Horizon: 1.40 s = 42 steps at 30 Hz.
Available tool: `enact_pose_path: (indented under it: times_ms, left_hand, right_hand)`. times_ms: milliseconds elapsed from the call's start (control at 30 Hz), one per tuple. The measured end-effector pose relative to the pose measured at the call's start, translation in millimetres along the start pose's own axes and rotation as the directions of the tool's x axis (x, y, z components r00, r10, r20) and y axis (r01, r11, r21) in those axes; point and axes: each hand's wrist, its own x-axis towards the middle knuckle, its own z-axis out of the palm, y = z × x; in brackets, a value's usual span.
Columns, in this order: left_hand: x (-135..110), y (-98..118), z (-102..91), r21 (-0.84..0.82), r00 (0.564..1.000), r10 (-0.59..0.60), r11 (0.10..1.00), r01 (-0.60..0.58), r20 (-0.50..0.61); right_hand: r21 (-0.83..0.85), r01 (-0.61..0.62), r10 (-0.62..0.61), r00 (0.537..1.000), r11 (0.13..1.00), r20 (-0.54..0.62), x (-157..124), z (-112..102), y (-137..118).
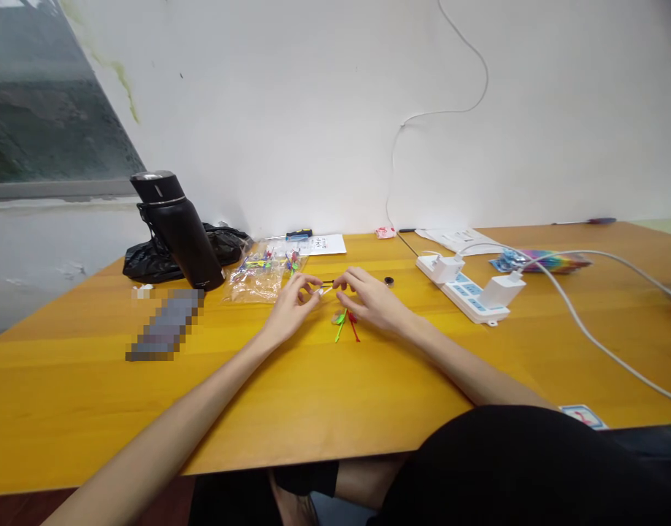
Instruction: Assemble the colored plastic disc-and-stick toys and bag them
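Note:
My left hand point(291, 305) is closed in a pinch, with a thin white piece point(328, 290) at its fingertips. Opposite it, my right hand point(371, 298) curls its fingers near the other end of that piece; what they grip is hidden. A short thin black stick point(328, 282) spans the gap between both index fingertips; whether it is held or lies behind them I cannot tell. Just below my right hand, a small green plastic piece point(340, 326) and a small red plastic piece point(354, 329) lie on the table, their upper ends partly covered by the fingers.
On the wooden table point(313, 416), a clear bag point(258, 285) of colourful small parts lies beyond my left hand. A black bottle point(179, 230) and a blurred-out flat object point(165, 325) are left. A power strip point(466, 296) with cables, a rainbow packet point(554, 261) and a small black ring point(388, 281) are right.

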Motion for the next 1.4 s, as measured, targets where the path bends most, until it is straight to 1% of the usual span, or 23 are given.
enact_pose_path:
  times_ms: [33, 100, 167, 200, 267, 333, 433, 467, 533, 633, 700, 767, 867, 967, 1033, 1167, 1267, 1333, 1400]
  left_hand:
    - [1.8, -0.4, -0.8, -0.055, 0.999, -0.026, 0.998, 0.024, -0.028]
    - [4.5, -0.6, -1.1, -0.209, 0.994, -0.102, 0.974, 0.091, -0.043]
    - [5.3, 0.4, 0.3, -0.346, 0.987, -0.161, 0.927, 0.146, -0.015]
    - [5.0, 1.3, 1.5, -0.388, 0.985, -0.175, 0.907, 0.164, 0.006]
    - [3.4, 3.7, 4.1, -0.432, 0.983, -0.176, 0.884, 0.181, 0.053]
    - [1.4, 6.3, 6.5, -0.451, 0.982, -0.156, 0.873, 0.185, 0.103]
    - [-0.7, 8.6, 8.7, -0.474, 0.985, -0.100, 0.866, 0.157, 0.143]
    - [-1.2, 8.7, 9.1, -0.476, 0.986, -0.085, 0.867, 0.145, 0.146]
    - [-2.0, 8.4, 9.5, -0.461, 0.988, -0.065, 0.879, 0.124, 0.141]
    - [-3.4, 8.1, 9.4, -0.406, 0.991, -0.043, 0.909, 0.090, 0.124]
    - [-4.4, 8.9, 9.3, -0.376, 0.993, -0.028, 0.924, 0.069, 0.113]
    - [-5.4, 10.7, 9.3, -0.366, 0.993, -0.030, 0.928, 0.068, 0.111]
    - [-6.4, 14.4, 9.6, -0.383, 0.990, -0.050, 0.919, 0.097, 0.132]
    - [-6.9, 16.8, 9.7, -0.400, 0.983, -0.062, 0.908, 0.126, 0.171]
    - [-7.3, 17.2, 9.7, -0.403, 0.982, -0.050, 0.907, 0.122, 0.184]
    - [-8.3, 17.1, 10.0, -0.412, 0.980, -0.021, 0.905, 0.103, 0.200]
    - [-8.9, 19.3, 10.1, -0.414, 0.978, -0.011, 0.905, 0.099, 0.210]
    - [-9.7, 22.1, 10.2, -0.394, 0.978, -0.005, 0.915, 0.089, 0.211]
    - [-11.0, 25.5, 10.3, -0.338, 0.976, 0.000, 0.938, 0.076, 0.218]
  right_hand:
    - [0.039, 0.017, -0.018, 1.000, 0.999, 0.017, -0.7, 1.8, -2.3]
    - [0.121, -0.005, 0.001, 1.000, 0.993, 0.031, -2.4, 5.9, -4.3]
    - [0.246, -0.069, 0.059, 0.997, 0.967, 0.050, -3.6, 10.3, -4.2]
    - [0.324, -0.103, 0.086, 0.994, 0.941, 0.064, -3.9, 12.5, -3.9]
    - [0.487, -0.157, 0.129, 0.988, 0.859, 0.090, -3.7, 16.4, -3.4]
    - [0.633, -0.204, 0.183, 0.978, 0.747, 0.100, -2.7, 19.3, -3.2]
    - [0.762, -0.276, 0.269, 0.953, 0.586, 0.139, -0.8, 21.0, -2.5]
    - [0.778, -0.299, 0.280, 0.946, 0.553, 0.164, -0.2, 21.0, -2.1]
    - [0.786, -0.328, 0.283, 0.937, 0.523, 0.203, 0.8, 20.9, -1.4]
    - [0.802, -0.323, 0.297, 0.936, 0.503, 0.191, 1.9, 22.3, 0.2]
    - [0.822, -0.328, 0.335, 0.925, 0.465, 0.180, 2.0, 24.4, 2.1]
    - [0.834, -0.373, 0.354, 0.906, 0.407, 0.232, 1.5, 26.2, 4.4]
    - [0.835, -0.440, 0.314, 0.886, 0.331, 0.342, -0.4, 26.1, 6.7]
    - [0.847, -0.458, 0.266, 0.881, 0.270, 0.392, -2.3, 21.8, 5.8]
    - [0.850, -0.472, 0.230, 0.877, 0.236, 0.423, -2.9, 18.5, 4.1]
    - [0.845, -0.502, 0.186, 0.862, 0.186, 0.471, -3.0, 16.3, 1.4]
    - [0.855, -0.496, 0.183, 0.864, 0.152, 0.469, -3.3, 18.0, 0.3]
    - [0.859, -0.490, 0.176, 0.868, 0.150, 0.465, -3.8, 18.9, -0.7]
    - [0.858, -0.480, 0.155, 0.876, 0.181, 0.457, -4.1, 19.3, -1.5]
